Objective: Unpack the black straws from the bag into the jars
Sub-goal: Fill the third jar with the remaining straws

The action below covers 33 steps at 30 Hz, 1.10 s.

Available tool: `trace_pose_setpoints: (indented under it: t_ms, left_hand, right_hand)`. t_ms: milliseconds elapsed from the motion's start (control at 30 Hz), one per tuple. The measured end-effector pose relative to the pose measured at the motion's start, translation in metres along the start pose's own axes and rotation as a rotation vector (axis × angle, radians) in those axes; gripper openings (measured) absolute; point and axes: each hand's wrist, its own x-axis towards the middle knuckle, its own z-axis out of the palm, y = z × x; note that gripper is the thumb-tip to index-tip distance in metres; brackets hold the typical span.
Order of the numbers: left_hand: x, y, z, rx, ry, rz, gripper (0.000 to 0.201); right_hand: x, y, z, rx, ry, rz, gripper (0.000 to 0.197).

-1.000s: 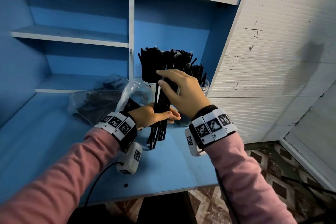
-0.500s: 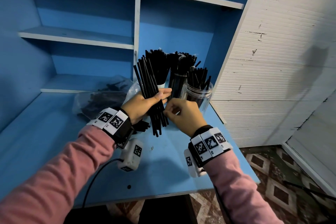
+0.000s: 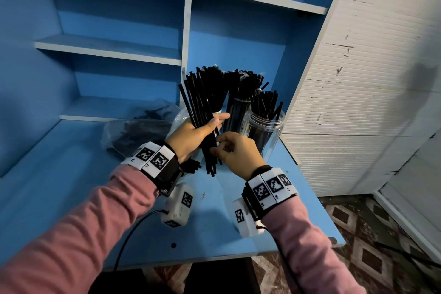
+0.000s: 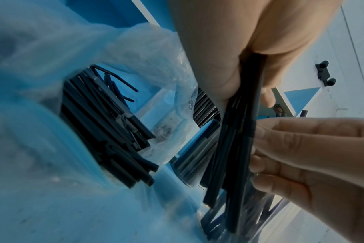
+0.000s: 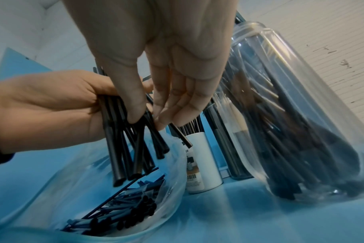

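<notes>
1. Black straws [image 3: 202, 112] stand as a bundle in the left hand [image 3: 191, 137], whose fingers curl around the middle of the bundle and hold it above the blue table [image 3: 71, 174].
2. The right hand [image 3: 235, 150] is at the lower part of the same bundle; its thumb and fingertips [image 5: 135, 115] pinch a few straws, as if to separate or straighten them.
3. More straws lie in the clear plastic bag [image 3: 133, 131] on the table, behind the left wrist, so the bag is not yet empty.
4. Three containers stand near the hands: a clear jar [image 3: 265, 131] partly filled, and behind it a dark jar [image 3: 235, 114] and a white container [image 5: 199, 157], both packed with straws.
5. I judge that the step in hand is sorting the bundle before placing it.
6. The next move probably needs the straw ends even, then lowering them upright into the clear jar, which has the most free room.
</notes>
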Motion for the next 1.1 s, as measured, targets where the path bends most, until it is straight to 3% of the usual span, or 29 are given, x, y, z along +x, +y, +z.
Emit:
trace_pose_setpoints:
  t_ms: [67, 233, 400, 633, 767, 900, 967, 1100]
  left_hand:
    - [0.0, 0.0, -0.001, -0.019, 0.004, -0.016, 0.029]
    - [0.002, -0.003, 0.0, -0.023, 0.028, -0.004, 0.027]
    - [0.004, 0.0, -0.001, -0.006, 0.035, 0.051, 0.026]
    - [0.006, 0.007, 0.0, -0.028, 0.04, 0.074, 0.027]
    - [0.012, 0.021, -0.003, -0.176, 0.183, 0.095, 0.024]
    - [0.019, 0.039, -0.016, -0.213, 0.323, 0.145, 0.024]
    - [0.022, 0.044, -0.021, -0.221, 0.406, 0.196, 0.024]
    - [0.027, 0.048, -0.032, -0.025, 0.564, 0.325, 0.025]
  right_hand:
    - [0.0, -0.001, -0.001, 0.019, -0.007, -0.009, 0.01]
    - [-0.001, -0.002, -0.002, 0.016, -0.009, 0.002, 0.032]
    - [-0.001, -0.005, 0.0, 0.112, 0.002, 0.006, 0.018]
    - [0.002, -0.009, -0.004, 0.027, 0.087, -0.02, 0.05]
    - [0.002, -0.005, -0.005, -0.118, 0.046, 0.076, 0.05]
    - [-0.002, 0.003, -0.004, -0.248, -0.025, 0.164, 0.024]
    - [-0.003, 0.004, -0.005, -0.295, -0.046, 0.207, 0.023]
    - [-0.005, 0.001, -0.012, -0.367, -0.088, 0.236, 0.022]
